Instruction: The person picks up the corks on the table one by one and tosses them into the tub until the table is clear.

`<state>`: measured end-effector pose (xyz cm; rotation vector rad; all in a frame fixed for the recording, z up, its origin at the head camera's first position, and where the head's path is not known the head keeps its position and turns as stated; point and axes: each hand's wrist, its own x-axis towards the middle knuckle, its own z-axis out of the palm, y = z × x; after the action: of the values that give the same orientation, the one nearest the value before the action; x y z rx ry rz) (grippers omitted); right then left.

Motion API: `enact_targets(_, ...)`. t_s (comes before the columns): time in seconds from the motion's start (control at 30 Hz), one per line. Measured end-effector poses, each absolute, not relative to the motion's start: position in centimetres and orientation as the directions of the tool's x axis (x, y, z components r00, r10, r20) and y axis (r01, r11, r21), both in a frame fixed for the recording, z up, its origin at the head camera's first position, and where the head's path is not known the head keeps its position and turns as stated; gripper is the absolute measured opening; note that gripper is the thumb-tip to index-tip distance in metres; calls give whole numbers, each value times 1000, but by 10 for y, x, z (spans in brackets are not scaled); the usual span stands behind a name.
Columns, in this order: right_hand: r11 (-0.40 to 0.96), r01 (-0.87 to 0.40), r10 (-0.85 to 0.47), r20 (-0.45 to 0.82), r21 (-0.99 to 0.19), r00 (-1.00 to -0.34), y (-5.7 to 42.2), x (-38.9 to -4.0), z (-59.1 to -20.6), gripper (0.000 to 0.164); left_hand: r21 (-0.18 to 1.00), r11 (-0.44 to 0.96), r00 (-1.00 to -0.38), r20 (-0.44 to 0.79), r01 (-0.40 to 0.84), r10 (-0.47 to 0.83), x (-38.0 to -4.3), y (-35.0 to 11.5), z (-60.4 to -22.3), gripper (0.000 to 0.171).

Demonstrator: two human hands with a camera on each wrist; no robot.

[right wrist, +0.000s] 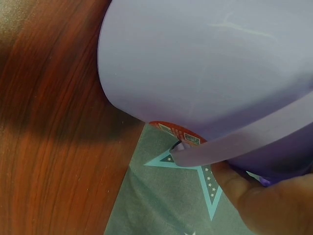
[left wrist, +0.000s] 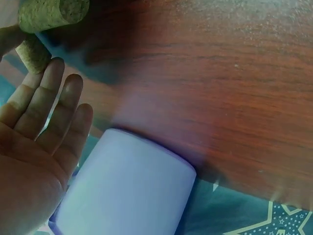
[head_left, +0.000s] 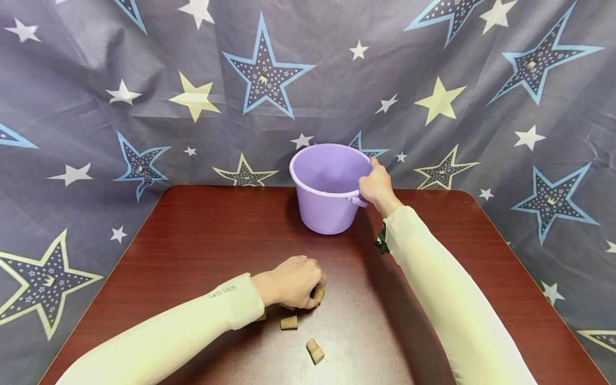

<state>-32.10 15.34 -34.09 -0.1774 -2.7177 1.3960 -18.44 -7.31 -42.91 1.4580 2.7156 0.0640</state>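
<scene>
A purple bucket [head_left: 327,214] is at the back of the table, its mouth facing up and towards me. My right hand [head_left: 377,184] grips its rim on the right side, near the handle [right wrist: 244,139]. Low over the table, my left hand [head_left: 293,280] pinches a cork [left wrist: 34,54] between thumb and fingertips, while the other fingers stay fairly straight. Another cork [left wrist: 54,13] lies close by in the left wrist view. Two corks, one [head_left: 289,322] and a nearer one [head_left: 315,351], lie in front of that hand. Others are partly hidden under the hand and wrist.
The dark red-brown table [head_left: 216,224] ends just behind the bucket. A grey cloth [head_left: 337,64] with printed stars hangs behind it and at both sides. A small dark object [head_left: 382,240] is strapped at the right wrist.
</scene>
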Motion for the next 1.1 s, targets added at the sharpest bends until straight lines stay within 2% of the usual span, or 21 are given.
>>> enact_targets(0.43,579,61,136,22,-813,-990,153,-322,-342,74,73,568,-572,111,820,812,-195,-75,-405,14)
enact_targets(0.83,590,52,137,36,-806,-990,152,-322,-341,75,148,618,-635,194,772,748,-210,-78,-371,19)
enact_targets(1.1,584,58,138,29,-810,-990,153,-322,-341,75,155,644,-661,234,749,713,-222,-80,-355,19)
